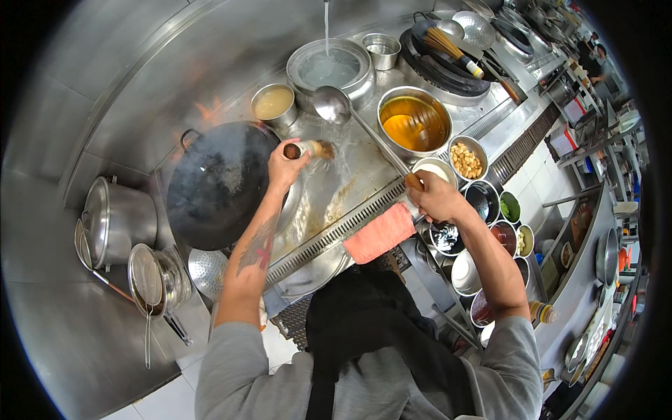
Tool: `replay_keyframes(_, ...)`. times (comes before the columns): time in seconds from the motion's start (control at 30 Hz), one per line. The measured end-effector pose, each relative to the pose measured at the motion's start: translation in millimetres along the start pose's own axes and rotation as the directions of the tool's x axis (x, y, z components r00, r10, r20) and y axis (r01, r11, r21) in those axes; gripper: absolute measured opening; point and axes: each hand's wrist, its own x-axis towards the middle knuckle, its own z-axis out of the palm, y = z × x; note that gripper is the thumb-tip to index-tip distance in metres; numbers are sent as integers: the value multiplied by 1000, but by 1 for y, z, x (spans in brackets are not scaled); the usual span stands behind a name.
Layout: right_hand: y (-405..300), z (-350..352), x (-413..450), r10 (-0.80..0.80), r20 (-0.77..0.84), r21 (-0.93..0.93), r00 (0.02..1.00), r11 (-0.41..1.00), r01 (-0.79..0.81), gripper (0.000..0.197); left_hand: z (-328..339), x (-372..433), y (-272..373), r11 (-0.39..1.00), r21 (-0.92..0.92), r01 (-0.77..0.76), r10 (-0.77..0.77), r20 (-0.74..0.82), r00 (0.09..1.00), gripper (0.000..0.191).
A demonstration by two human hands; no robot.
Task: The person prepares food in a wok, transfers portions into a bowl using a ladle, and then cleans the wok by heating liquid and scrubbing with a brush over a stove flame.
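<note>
My left hand (283, 167) grips a short wok brush (323, 149), its bristles low over the wet steel stove top (336, 168). Left of that hand, a black wok (210, 194) gives off smoke, and flames (207, 111) show behind its rim. In my right hand (437, 198) is the wooden handle end of a long steel ladle (332, 105). The ladle slants away to the upper left, with its bowl in front of a water basin (331, 73). A folded pink cloth (380, 233) lies below my right hand, near the slotted drain (315, 244).
Water runs into the basin. Beside it stand a pot of amber liquid (413, 126) and a small pot of cloudy liquid (274, 105). Bowls of ingredients, one with tan pieces (465, 160), crowd the right. A lidded stockpot (123, 226) and strainers (147, 278) sit left.
</note>
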Motion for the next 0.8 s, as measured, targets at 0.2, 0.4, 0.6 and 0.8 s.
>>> replay_keyframes(0.2,7,27,103,-504,-338,-548,795,792,269,25,3,-23,-39,989,-47,138,-146,-265,953,42)
replay_keyframes(0.4,0,3,258,-298,-173,-273,939,930,245,18,35,-36,6,955,-289,69,-154,-285,946,45)
replay_keyframes(0.6,-38,-8,157,-161,385,917,909,179,-357,14,-8,-11,32,895,-445,-10,-190,-403,895,44)
replay_keyframes(0.8,-34,-36,68,-72,319,842,945,480,-248,8,24,64,49,918,-387,86,-287,-497,819,32)
